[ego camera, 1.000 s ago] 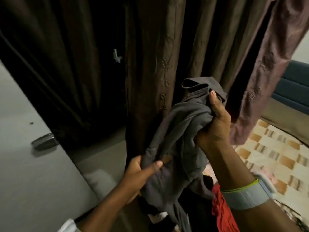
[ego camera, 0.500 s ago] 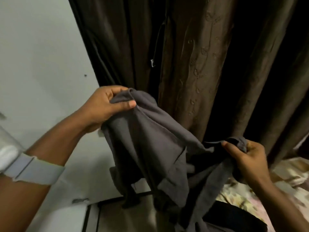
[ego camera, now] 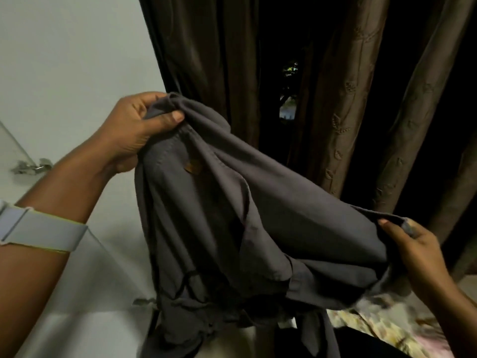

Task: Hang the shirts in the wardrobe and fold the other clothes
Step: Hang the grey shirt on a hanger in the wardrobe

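Both hands were pinching the same garment, one at each end, so I could spread it and see what it was. Farthest left sat the pale band [ego camera: 38,232] on my forearm, and behind it the light wardrobe door [ego camera: 51,73] with its metal handle [ego camera: 32,166]. My left hand [ego camera: 134,130] was raised, thumb pressed over a bunched edge of the grey shirt [ego camera: 245,228], fingers curled behind the cloth to keep it from slipping. From there the fabric stretched down and to the right in a slack sheet, with a small brown tag [ego camera: 192,167] showing near the top and the loose parts hanging crumpled below. Behind it hung the dark brown curtain [ego camera: 348,99]. My right hand [ego camera: 418,249] was lower, gripping the other edge between thumb and curled fingers. Under that hand lay the patterned bedsheet [ego camera: 382,329]. I judged the shirt not yet ready for a hanger, since it needed shaking out first
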Available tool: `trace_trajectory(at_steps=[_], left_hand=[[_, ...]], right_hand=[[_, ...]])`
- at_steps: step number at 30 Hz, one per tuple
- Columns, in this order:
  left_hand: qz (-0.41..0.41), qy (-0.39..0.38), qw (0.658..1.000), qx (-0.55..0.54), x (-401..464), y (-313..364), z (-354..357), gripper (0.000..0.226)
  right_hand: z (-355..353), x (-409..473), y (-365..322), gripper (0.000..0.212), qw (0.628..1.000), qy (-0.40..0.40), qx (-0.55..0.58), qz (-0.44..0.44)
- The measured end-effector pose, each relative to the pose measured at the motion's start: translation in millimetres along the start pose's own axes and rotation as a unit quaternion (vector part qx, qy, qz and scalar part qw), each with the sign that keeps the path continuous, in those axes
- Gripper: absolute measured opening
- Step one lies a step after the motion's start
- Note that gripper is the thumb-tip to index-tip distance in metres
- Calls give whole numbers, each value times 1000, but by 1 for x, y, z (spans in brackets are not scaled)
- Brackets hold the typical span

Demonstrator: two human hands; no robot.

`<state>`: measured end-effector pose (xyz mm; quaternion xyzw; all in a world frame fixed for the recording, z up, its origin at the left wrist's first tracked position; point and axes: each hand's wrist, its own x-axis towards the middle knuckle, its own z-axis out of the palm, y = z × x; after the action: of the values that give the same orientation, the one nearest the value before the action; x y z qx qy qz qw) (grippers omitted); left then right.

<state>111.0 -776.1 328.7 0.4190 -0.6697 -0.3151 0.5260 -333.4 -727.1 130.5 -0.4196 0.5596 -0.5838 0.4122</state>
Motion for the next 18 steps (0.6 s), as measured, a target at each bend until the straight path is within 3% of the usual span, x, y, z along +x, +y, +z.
trace_trajectory(at_steps=[2, 5, 9, 12, 14, 16, 18], left_hand=[[20, 3, 1000, 16, 1, 15, -1, 29], [42, 5, 997, 61, 2, 32, 3, 24], [25, 23, 998, 58, -1, 29, 1, 29], [3, 10, 999, 47, -6, 19, 7, 30], [5, -13, 999, 46, -8, 19, 23, 28], [20, -25, 998, 51, -5, 25, 35, 25], [46, -11, 997, 63, -2, 32, 34, 20]], right_hand=[[5, 8, 2, 11, 1000, -8, -18, 9], [16, 13, -3, 10, 999, -19, -23, -13], [33, 14, -15, 38, 998, -38, -21, -54], [68, 14, -27, 52, 987, -125, -17, -102], [109, 9, -39, 67, 955, -242, -72, -153], [152, 0, -53, 92, 891, -386, -165, -172], [187, -14, -55, 100, 821, -476, -268, -165]])
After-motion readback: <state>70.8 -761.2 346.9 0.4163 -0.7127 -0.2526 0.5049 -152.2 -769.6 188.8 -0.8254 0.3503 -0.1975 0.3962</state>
